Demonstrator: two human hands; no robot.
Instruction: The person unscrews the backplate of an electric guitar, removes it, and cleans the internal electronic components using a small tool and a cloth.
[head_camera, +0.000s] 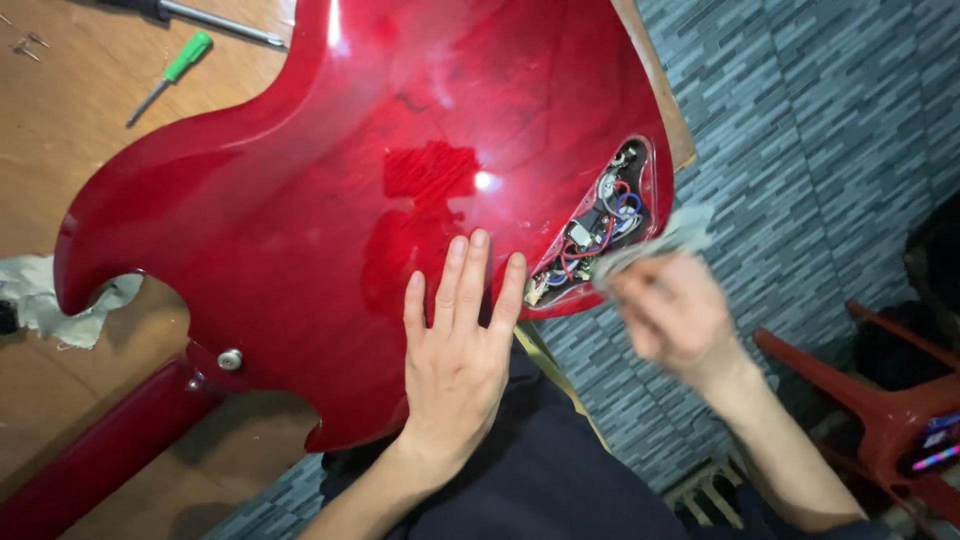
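Left hand (455, 345) lies flat on the red guitar body (330, 200); blurred right hand (672, 315) seemingly pinches a cloth (660, 243).

The guitar body (330, 200) is laid back-up on the table (60, 130). Two screwdrivers (170, 72) are placed behind it; a crumpled rag (50, 300) is left beside its horn.

The left hand (455, 345) lies flat and palm down, its four fingers (470, 275) straight, close together and pointing away from the body, the thumb tucked along the side. Its forearm runs back toward the lower middle, wrist straight. The right hand (672, 312), just to the right of the left and slightly farther out, is blurred, its fingers curled and pinched shut, with the bare forearm angling down toward the lower right.
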